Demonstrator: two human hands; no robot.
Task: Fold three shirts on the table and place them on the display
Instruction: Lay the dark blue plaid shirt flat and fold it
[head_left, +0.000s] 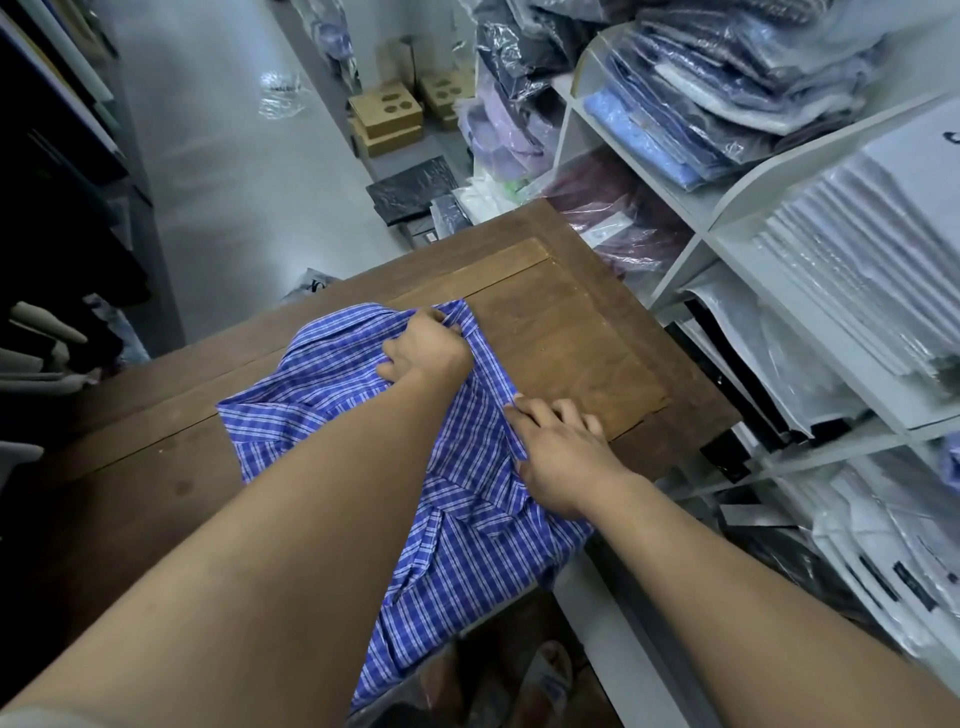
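Two bare forearms come in from the bottom edge, left one closest and crossing the frame diagonally. Left hand (423, 345) is bunched into a fist on the far part of the blue checked shirt (467, 530), fingers curled round a fold of cloth near the collar end. Right hand (561, 457) sits at the shirt's right edge, fingers (522, 413) fairly straight and lying over the front strip and onto the wood; cannot tell if the thumb pinches the cloth underneath. Shirt is rumpled, not folded, spread on the brown wooden table (571, 332), its lower part hanging over the near table edge toward the floor. A foot in a sandal (545, 675) shows below the hanging cloth. White shelves (727, 208) stand just beside the table's right side, packed with shirts in clear plastic bags (727, 78) and stacks of flat white packets (857, 270). Cardboard boxes (387, 111) sit on the grey floor (218, 156) well beyond the table. Dark clothing (62, 249) hangs along the left side.
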